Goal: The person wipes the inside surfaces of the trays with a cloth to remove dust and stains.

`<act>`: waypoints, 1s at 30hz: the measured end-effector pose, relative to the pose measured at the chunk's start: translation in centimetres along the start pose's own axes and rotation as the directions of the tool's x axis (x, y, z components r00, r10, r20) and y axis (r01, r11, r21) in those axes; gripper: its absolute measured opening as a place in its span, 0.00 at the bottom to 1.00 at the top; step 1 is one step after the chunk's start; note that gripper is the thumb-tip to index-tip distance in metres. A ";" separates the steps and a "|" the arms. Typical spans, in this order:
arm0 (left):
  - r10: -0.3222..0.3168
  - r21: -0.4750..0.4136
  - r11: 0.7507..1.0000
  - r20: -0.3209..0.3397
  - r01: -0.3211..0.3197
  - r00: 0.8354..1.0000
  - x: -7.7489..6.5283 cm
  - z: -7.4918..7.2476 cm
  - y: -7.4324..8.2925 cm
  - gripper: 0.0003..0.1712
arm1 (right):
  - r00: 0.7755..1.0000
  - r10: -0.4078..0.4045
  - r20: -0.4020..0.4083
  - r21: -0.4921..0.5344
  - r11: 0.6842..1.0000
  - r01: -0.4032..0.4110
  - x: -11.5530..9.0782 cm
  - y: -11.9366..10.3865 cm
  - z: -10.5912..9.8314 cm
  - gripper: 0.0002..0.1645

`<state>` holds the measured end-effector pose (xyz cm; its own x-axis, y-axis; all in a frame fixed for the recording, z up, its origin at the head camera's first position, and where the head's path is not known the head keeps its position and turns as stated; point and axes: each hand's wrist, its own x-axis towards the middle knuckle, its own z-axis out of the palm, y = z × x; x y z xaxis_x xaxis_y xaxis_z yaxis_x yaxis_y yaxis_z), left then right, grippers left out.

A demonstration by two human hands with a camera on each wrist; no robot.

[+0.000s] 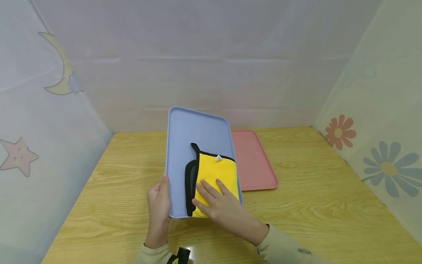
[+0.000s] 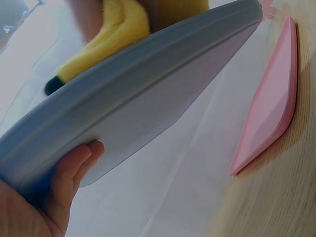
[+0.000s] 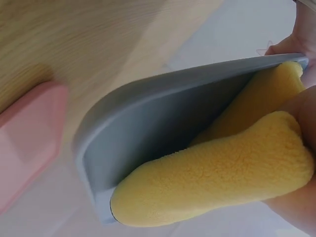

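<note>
My left hand [image 1: 158, 205] grips a light blue tray [image 1: 197, 126] at its lower left edge. The thumb lies along the rim, and fingertips [image 2: 91, 150] press the underside in the left wrist view. The tray is raised and tilted above the table. On its lower right part lies a folded yellow plush cloth [image 1: 217, 170] with black edging, a small white tag and a black loop at its top left corner. My right hand [image 1: 222, 209] rests on the cloth, its fingers spread and fairly straight. In the right wrist view the cloth [image 3: 212, 177] bulges near that hand.
A pink tray [image 1: 254, 161] lies on the wood-grain table [image 1: 313, 209], behind and to the right of the blue one, which partly covers it. Pale fabric walls [image 1: 211, 80] with printed moon, star and flowers enclose the table's back and sides.
</note>
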<state>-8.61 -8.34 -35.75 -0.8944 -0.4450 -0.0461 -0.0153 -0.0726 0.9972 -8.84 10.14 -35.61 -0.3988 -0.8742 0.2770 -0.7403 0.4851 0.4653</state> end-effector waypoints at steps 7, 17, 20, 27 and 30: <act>0.002 -0.006 1.000 -0.025 -0.002 1.000 0.1 -0.1 0.1 0.28 | 1.000 -0.024 0.003 -0.084 0.996 0.024 -1.2 0.8 0.7 0.29; 0.022 0.002 1.000 -0.041 -0.022 0.999 0.3 -0.6 0.2 0.28 | 0.994 0.004 0.113 -0.154 0.988 0.014 -3.4 2.2 1.7 0.27; 0.031 0.014 0.999 -0.047 -0.031 0.998 0.4 -0.7 0.2 0.28 | 0.987 0.019 0.162 -0.169 0.986 0.009 -4.1 2.7 2.1 0.26; 0.046 0.008 0.999 -0.026 -0.046 0.999 0.6 -0.8 0.0 0.28 | 0.978 0.049 0.201 -0.116 0.993 -0.026 -5.0 3.5 2.9 0.24; 0.051 0.020 0.999 -0.029 -0.050 0.998 0.8 -0.7 0.0 0.28 | 0.979 0.051 0.196 -0.105 0.994 -0.030 -5.1 3.7 3.2 0.25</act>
<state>-8.96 -9.33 -35.84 -0.8805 -0.4741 0.0028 0.0206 -0.0323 0.9993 -11.26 16.30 -37.96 -0.5340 -0.8354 0.1301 -0.6671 0.5108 0.5422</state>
